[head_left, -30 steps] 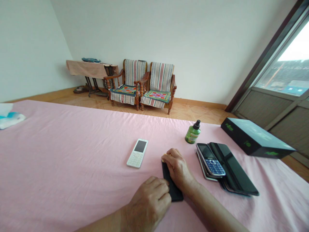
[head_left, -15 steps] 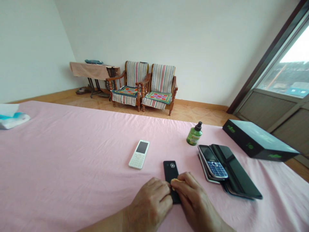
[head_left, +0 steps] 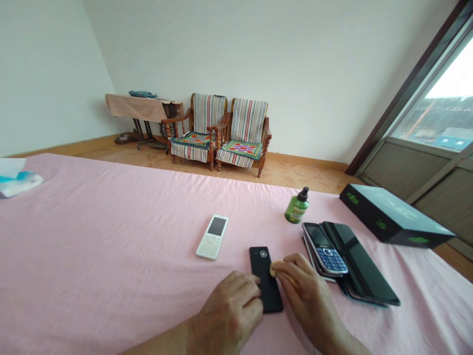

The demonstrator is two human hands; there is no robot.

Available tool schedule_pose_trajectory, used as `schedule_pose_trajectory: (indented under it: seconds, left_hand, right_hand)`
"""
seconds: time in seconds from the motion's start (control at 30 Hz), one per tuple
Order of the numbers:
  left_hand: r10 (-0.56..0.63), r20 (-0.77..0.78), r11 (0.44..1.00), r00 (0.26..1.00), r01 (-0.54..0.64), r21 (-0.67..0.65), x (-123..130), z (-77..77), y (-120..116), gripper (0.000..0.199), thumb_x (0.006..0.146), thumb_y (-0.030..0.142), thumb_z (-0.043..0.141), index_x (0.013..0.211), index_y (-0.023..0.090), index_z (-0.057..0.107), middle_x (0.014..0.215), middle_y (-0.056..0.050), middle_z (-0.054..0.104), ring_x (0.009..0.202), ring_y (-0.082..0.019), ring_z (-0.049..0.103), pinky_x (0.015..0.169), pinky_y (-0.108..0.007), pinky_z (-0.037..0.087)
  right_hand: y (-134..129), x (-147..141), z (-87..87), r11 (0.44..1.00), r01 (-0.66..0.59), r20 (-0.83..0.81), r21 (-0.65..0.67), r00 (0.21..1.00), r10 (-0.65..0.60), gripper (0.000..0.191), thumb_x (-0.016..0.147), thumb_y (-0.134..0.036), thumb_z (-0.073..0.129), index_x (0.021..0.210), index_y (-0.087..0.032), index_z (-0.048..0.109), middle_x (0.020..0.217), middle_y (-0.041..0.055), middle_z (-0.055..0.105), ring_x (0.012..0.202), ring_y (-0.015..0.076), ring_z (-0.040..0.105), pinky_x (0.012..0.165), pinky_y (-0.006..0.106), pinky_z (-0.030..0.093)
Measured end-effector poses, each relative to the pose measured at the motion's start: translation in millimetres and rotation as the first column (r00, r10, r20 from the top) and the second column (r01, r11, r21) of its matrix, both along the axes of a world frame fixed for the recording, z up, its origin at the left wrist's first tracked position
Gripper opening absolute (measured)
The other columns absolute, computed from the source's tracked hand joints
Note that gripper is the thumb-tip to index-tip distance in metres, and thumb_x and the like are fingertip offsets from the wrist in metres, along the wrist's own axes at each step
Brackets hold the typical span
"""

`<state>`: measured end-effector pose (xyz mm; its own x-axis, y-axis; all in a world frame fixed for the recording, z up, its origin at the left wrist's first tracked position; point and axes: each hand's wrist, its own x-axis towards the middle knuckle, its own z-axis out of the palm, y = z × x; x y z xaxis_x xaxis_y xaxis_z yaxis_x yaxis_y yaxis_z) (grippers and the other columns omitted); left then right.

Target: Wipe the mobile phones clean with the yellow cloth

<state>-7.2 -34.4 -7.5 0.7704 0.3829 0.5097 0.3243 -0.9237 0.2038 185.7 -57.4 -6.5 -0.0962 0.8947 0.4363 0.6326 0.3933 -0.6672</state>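
A black mobile phone (head_left: 265, 278) lies on the pink cloth with its back and round camera up. At its left edge, the curled fingers of my left hand (head_left: 233, 305) press and steady it. Pinched in my right hand (head_left: 305, 291) is a small yellowish cloth (head_left: 275, 267), touching or just beside the phone's right edge; most of it is hidden by the fingers. A white keypad phone (head_left: 213, 237) rests farther off to the left. Right of my right hand, a blue keypad phone (head_left: 327, 251) sits on a pile beside a large dark-screened device (head_left: 360, 261).
Behind the pile stands a green spray bottle (head_left: 296, 207). A black box (head_left: 391, 217) with a pale top lies at the right edge of the pink-covered surface (head_left: 111, 246). A tissue pack (head_left: 18, 182) is far left. Two wooden armchairs (head_left: 240, 130) stand beyond.
My right hand has moved right with the cloth, from the middle of the black phone's back to its right edge, uncovering more of the phone. My left hand has stayed in place.
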Motion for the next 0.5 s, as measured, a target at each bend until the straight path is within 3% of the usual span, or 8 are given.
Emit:
schedule_pose_trajectory:
  seconds: [0.07, 0.2, 0.4, 0.5]
  left_hand:
    - [-0.004, 0.003, 1.000, 1.000, 0.004, -0.004, 0, -0.3, 0, 0.017, 0.096, 0.016, 0.051, 0.082, 0.016, 0.060, 0.088, -0.004, 0.062, 0.096, -0.019, 0.057, 0.087, -0.032, 0.047]
    - [0.024, -0.007, 0.999, 1.000, -0.024, -0.024, 1, -0.7, 0, 0.023, 0.097, 0.017, 0.049, 0.075, 0.016, 0.058, 0.081, -0.003, 0.060, 0.081, -0.017, 0.057, 0.076, -0.031, 0.047]
    - [0.030, -0.001, 1.000, 1.000, -0.030, -0.004, 1, 2.2, -1, 0.021, 0.098, 0.017, 0.048, 0.079, 0.016, 0.058, 0.087, -0.004, 0.063, 0.094, -0.019, 0.059, 0.083, -0.033, 0.047]
    - [0.013, 0.010, 1.000, 1.000, -0.013, 0.009, 1, 3.2, 0, 0.019, 0.097, 0.015, 0.049, 0.081, 0.016, 0.058, 0.087, -0.003, 0.065, 0.097, -0.018, 0.059, 0.084, -0.032, 0.047]
  right_hand:
    - [22, -8, 4.6, 0.999, 0.036, 0.002, 0.013, 0.999, -0.036, 0.022, 0.092, -0.013, 0.046, 0.090, -0.021, 0.067, 0.082, 0.0048, 0.057, 0.076, 0.0176, 0.060, 0.067, 0.028, 0.051]
    - [51, -24, -0.4, 1.000, -0.018, 0.078, 0.023, 0.997, 0.016, 0.022, 0.090, -0.010, 0.048, 0.084, -0.018, 0.067, 0.081, 0.0043, 0.054, 0.077, 0.0172, 0.056, 0.070, 0.029, 0.048]
    - [51, -8, -16.7, 0.993, 0.102, 0.069, 0.060, 0.992, -0.106, 0.023, 0.091, -0.011, 0.047, 0.084, -0.017, 0.067, 0.077, 0.0038, 0.054, 0.072, 0.0170, 0.055, 0.066, 0.029, 0.046]
    - [44, 1, -16.3, 0.996, 0.085, 0.019, 0.030, 0.996, -0.086, 0.022, 0.092, -0.013, 0.046, 0.087, -0.017, 0.068, 0.077, 0.0039, 0.056, 0.072, 0.0171, 0.056, 0.065, 0.029, 0.046]
